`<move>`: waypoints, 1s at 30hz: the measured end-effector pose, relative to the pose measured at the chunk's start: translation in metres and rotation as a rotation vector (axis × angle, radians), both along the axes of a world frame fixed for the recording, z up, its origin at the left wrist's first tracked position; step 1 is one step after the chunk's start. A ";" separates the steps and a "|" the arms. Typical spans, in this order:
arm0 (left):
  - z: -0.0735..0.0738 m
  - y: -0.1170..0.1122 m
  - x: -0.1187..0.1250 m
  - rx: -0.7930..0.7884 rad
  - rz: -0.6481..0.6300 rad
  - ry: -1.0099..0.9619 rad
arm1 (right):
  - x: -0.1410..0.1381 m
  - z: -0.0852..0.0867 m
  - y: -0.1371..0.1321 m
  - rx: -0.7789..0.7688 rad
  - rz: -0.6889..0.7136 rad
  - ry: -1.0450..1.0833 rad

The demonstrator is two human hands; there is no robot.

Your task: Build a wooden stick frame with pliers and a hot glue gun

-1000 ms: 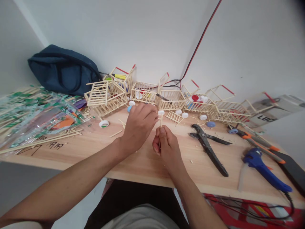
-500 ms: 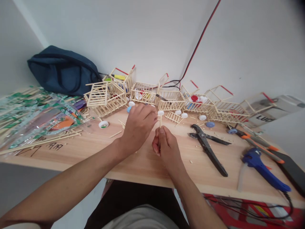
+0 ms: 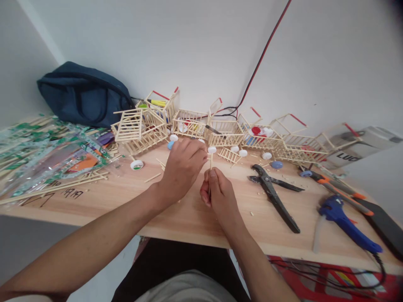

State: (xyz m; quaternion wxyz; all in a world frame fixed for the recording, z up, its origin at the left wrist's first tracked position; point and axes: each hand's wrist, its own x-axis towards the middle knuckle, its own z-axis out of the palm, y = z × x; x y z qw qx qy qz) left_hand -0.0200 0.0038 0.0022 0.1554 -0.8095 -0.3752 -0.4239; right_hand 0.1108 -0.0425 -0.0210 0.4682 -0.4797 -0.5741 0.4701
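Note:
My right hand (image 3: 219, 191) is closed round a thin wooden stick (image 3: 211, 161), which stands upright out of the top of the fist. Just left of the stick's upper end is my left hand (image 3: 184, 167), its fingers bent and pinched together. Whatever those fingers hold, if anything, is hidden. Behind both hands, several small carts built of sticks line the wall, among them a cart (image 3: 225, 133) with a red-tipped handle. White bottle caps, one cap (image 3: 212, 149) right behind the stick tip, lie in front of the carts. A flat stick lattice (image 3: 229, 154) rests nearby.
Black cutting pliers (image 3: 275, 197) and a blue glue gun (image 3: 349, 226) lie on the right, near orange-handled tools (image 3: 343, 191). On the left are plastic-wrapped sticks (image 3: 63, 161) and a dark blue bag (image 3: 85, 94). A white cap (image 3: 137, 165) sits before the left carts.

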 end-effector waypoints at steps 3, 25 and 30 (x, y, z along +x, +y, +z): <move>0.000 0.000 0.000 0.000 0.001 -0.009 | 0.000 -0.001 0.001 0.011 0.004 -0.002; -0.001 0.000 0.000 -0.008 -0.006 -0.007 | 0.000 -0.003 0.001 0.037 0.005 -0.032; -0.002 0.000 0.000 0.003 -0.012 -0.015 | 0.000 -0.004 0.002 0.022 0.011 -0.026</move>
